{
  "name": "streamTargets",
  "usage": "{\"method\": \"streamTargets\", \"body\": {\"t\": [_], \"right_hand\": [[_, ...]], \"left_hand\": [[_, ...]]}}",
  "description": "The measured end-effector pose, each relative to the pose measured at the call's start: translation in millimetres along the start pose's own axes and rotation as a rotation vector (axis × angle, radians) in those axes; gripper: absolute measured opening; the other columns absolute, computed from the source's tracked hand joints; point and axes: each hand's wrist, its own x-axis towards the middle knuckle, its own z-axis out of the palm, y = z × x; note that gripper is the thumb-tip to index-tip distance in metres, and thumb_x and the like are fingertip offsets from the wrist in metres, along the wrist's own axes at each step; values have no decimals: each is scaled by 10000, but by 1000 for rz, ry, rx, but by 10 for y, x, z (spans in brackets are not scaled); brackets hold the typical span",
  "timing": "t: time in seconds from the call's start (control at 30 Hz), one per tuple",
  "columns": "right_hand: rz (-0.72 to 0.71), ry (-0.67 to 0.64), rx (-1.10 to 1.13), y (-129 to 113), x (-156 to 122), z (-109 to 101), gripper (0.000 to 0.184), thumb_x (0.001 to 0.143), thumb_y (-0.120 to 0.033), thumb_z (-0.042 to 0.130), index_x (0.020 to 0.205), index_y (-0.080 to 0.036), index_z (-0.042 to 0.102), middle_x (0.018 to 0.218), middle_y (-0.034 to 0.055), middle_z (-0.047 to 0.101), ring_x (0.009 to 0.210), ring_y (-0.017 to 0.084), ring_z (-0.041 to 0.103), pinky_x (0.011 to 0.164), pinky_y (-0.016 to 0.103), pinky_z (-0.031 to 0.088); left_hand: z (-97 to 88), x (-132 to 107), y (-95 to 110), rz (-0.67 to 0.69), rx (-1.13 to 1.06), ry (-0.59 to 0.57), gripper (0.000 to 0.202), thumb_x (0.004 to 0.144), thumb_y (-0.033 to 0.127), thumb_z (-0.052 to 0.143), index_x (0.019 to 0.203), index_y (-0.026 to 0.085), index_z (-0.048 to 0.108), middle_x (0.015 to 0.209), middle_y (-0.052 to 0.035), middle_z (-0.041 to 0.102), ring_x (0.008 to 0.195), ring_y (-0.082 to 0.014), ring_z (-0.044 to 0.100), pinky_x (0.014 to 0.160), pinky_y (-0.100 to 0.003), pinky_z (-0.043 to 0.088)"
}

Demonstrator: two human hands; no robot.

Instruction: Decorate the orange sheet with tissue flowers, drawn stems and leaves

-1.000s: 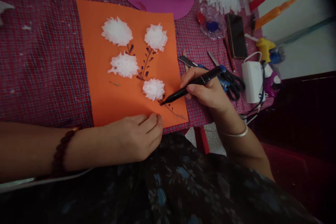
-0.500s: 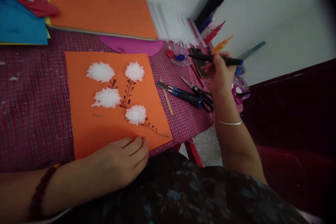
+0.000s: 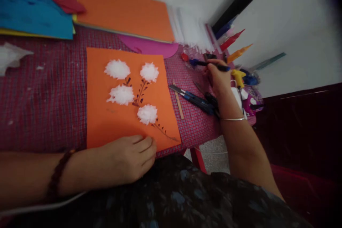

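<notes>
My right hand (image 3: 220, 78) is closed around a slim black paintbrush (image 3: 213, 65) with a blue end. The brush tip is over a blob of blue paint (image 3: 193, 62), beside a red blob (image 3: 184, 56). My left hand (image 3: 133, 158) lies palm down on the lower edge of an orange sheet (image 3: 101, 124), its fingers loosely bent and its thumb hidden. On the sheet are several fluffy white paper flowers (image 3: 121, 94). Dark painted leaves (image 3: 141, 92) run along stems beneath some of them.
Right of the sheet lie a wooden stick (image 3: 179, 105), a blue-black box cutter (image 3: 193, 99) and scissors (image 3: 210, 98), partly behind my wrist. Behind are an orange paper stack (image 3: 123, 7), white strips (image 3: 191, 28) and paint tubes (image 3: 239, 53). Blue paper (image 3: 34, 16) is at the left.
My right hand has lowered the paintbrush, bringing its tip from above the table to the blue paint. The view has shifted left, while my left hand stays on the sheet.
</notes>
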Motion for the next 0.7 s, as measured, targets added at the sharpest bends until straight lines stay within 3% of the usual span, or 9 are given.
{"method": "streamTargets", "body": {"t": [0.1, 0.23, 0.37, 0.53, 0.7], "right_hand": [[-29, -52, 127, -290, -298, 15, 235, 730, -415, 821, 840, -267, 676, 685, -32, 641, 605, 123, 558, 566, 302, 456], [0, -370, 204, -699, -982, 142, 177, 804, -437, 778, 829, -289, 684, 575, -36, 564, 506, 134, 499, 501, 310, 405], [151, -683, 201, -793, -1564, 310, 169, 806, -390, 779, 857, -252, 697, 660, -19, 613, 545, 128, 537, 525, 296, 386], [194, -811, 164, -676, -1678, 397, 154, 808, -349, 766, 855, -219, 696, 711, -13, 597, 600, 124, 521, 554, 287, 352], [191, -829, 164, -640, -1623, 405, 133, 817, -324, 755, 865, -218, 691, 706, -19, 585, 607, 127, 513, 565, 286, 344]], "left_hand": [[-46, -4, 34, 16, 43, -17, 248, 931, 120, 509, 1016, 129, 742, 1104, -135, 761, 974, -243, 707, 835, -345, 558], [-106, 13, 75, 8, 86, -44, 274, 929, 118, 496, 1033, 121, 749, 1131, -158, 756, 999, -263, 711, 840, -357, 571], [-86, 22, 101, -2, 114, -53, 304, 933, 119, 468, 1046, 128, 751, 1126, -158, 756, 986, -264, 712, 820, -356, 577], [-22, 27, 101, 10, 121, -9, 300, 932, 143, 465, 1018, 127, 752, 1087, -166, 762, 962, -268, 715, 823, -367, 577], [-50, 39, 86, 10, 132, -1, 314, 933, 135, 451, 1007, 147, 757, 1062, -135, 771, 947, -250, 711, 814, -349, 573]]}}
